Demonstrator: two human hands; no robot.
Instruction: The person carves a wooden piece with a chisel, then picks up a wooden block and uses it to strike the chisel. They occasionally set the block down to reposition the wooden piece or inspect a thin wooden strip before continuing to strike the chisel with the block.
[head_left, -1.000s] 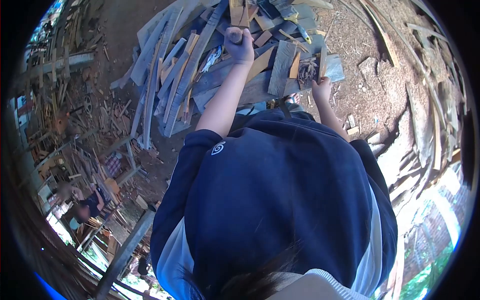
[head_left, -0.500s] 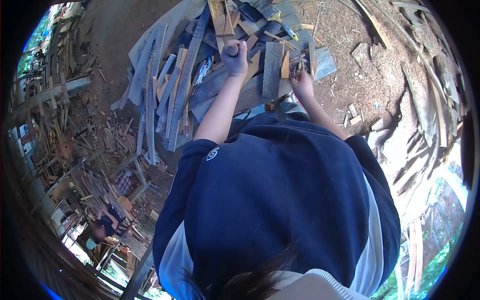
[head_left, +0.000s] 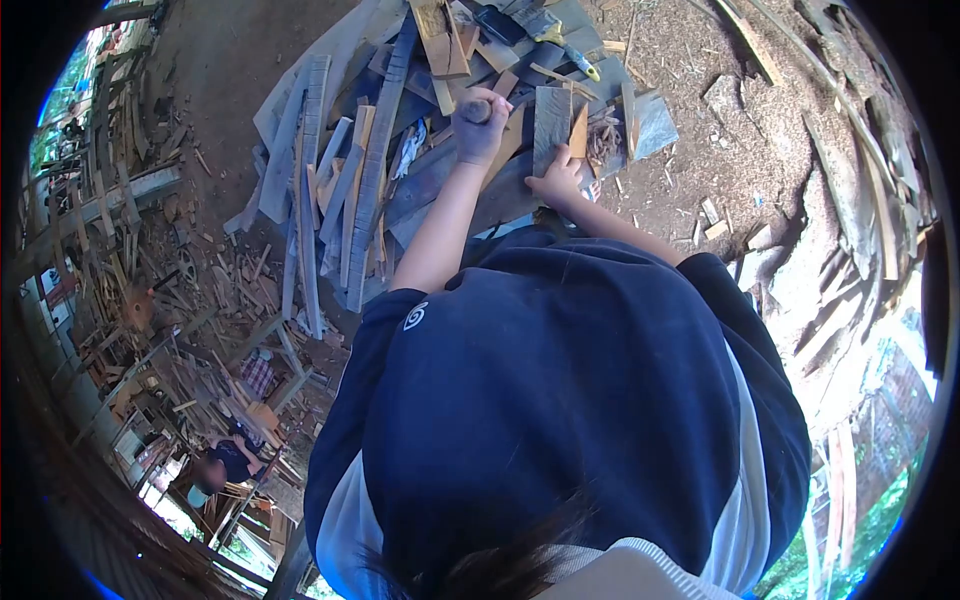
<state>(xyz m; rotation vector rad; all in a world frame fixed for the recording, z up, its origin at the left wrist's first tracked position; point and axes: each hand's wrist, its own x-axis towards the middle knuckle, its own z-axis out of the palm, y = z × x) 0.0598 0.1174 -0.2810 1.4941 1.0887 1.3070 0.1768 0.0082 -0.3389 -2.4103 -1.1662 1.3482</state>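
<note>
My left hand is wrapped around a thick, round-ended handle. Its end faces up toward me, and whatever lies beyond the fist is hidden. At the near end of a short grey wooden board, my right hand grips the wood with its thumb out to the left. Beside that board stands a small orange-brown wood piece. A heap of thin brown pieces, too small to name, lies just right of it.
Long grey planks and offcuts are piled at the left. A tool with a yellow and black handle lies at the back. Wood chips cover the ground on the right. Another person is among scrap wood at lower left.
My right hand has moved left from the heap of thin brown pieces to the near end of the grey board. My left hand, still around the handle, has shifted slightly right and down.
</note>
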